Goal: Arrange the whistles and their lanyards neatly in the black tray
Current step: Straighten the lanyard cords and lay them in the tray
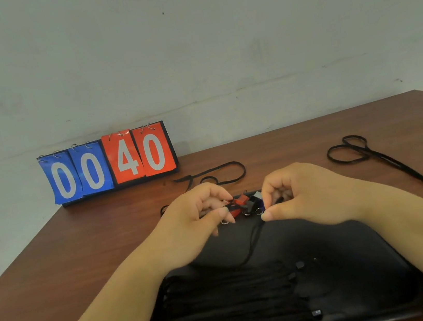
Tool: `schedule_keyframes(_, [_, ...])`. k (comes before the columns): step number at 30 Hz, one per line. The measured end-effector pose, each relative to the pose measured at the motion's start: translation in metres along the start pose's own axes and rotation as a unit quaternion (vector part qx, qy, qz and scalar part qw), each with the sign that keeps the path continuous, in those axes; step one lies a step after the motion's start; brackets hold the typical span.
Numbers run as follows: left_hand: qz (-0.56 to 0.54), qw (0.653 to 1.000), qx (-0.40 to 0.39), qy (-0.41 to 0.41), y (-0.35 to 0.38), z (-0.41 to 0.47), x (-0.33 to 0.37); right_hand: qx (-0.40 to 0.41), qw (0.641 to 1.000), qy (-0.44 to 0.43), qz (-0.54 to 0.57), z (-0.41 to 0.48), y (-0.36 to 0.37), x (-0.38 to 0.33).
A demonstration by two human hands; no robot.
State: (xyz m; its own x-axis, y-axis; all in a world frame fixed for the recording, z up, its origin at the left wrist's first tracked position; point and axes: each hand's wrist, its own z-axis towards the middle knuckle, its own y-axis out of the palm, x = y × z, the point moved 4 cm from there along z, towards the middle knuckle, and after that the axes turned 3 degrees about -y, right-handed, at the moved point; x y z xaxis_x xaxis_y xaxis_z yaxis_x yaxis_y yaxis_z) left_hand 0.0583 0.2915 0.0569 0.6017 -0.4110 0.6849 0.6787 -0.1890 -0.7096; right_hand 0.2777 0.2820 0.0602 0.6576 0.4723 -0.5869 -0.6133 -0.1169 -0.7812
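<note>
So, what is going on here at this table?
A person is arranging whistles at the far edge of the black tray. The left hand pinches a red whistle; the right hand pinches a blue whistle near its ring. Several black lanyards lie side by side in the tray. One loose lanyard lies on the table behind the hands, another to the right.

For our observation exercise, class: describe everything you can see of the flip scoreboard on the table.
The flip scoreboard stands upright, leaning slightly back, at the far left corner of the brown table, close to the pale wall. Four glossy, plastic-looking cards hang from metal rings on a dark stand: two blue on the left, two red on the right. White digits read 00 40. Only the table visibly touches it.
</note>
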Motion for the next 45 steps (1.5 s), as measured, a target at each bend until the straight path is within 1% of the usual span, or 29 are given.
schedule_keyframes(6, [-0.046,0.998,0.039,0.012,-0.003,-0.003,0.006,-0.032,0.999,0.024,0.023,0.000,0.003,0.002])
schedule_keyframes(11, [-0.047,0.998,0.048,0.009,0.000,-0.004,0.008,-0.035,0.998,0.010,0.044,0.000,0.007,-0.004])
schedule_keyframes(17, [-0.027,0.999,0.038,0.005,0.005,-0.003,0.008,0.008,0.998,-0.023,0.062,0.000,0.007,-0.009])
schedule_keyframes(22, [-0.017,1.000,0.024,0.005,0.008,-0.003,0.009,0.045,0.997,-0.043,0.039,0.001,0.007,-0.008])
schedule_keyframes(29, [-0.024,1.000,0.012,0.008,0.010,-0.003,0.009,0.065,0.995,-0.067,0.042,0.000,0.006,-0.009])
schedule_keyframes(33, [-0.017,1.000,0.001,0.011,0.011,-0.003,0.009,0.073,0.995,-0.058,0.040,0.000,0.005,-0.011])
schedule_keyframes(38, [0.034,0.999,0.006,-0.006,0.005,-0.002,0.004,0.123,0.991,-0.037,0.039,0.000,-0.004,-0.009])
schedule_keyframes(40, [0.035,0.999,0.018,-0.014,0.000,-0.002,0.002,0.114,0.991,-0.016,0.062,0.000,-0.004,-0.007])
schedule_keyframes(42, [0.018,0.999,0.028,-0.016,-0.002,-0.002,0.002,0.082,0.992,0.010,0.096,0.001,-0.001,-0.003])
schedule_keyframes(45, [-0.010,1.000,0.029,-0.006,-0.002,-0.002,0.006,0.033,0.992,0.034,0.114,0.002,0.006,-0.002])
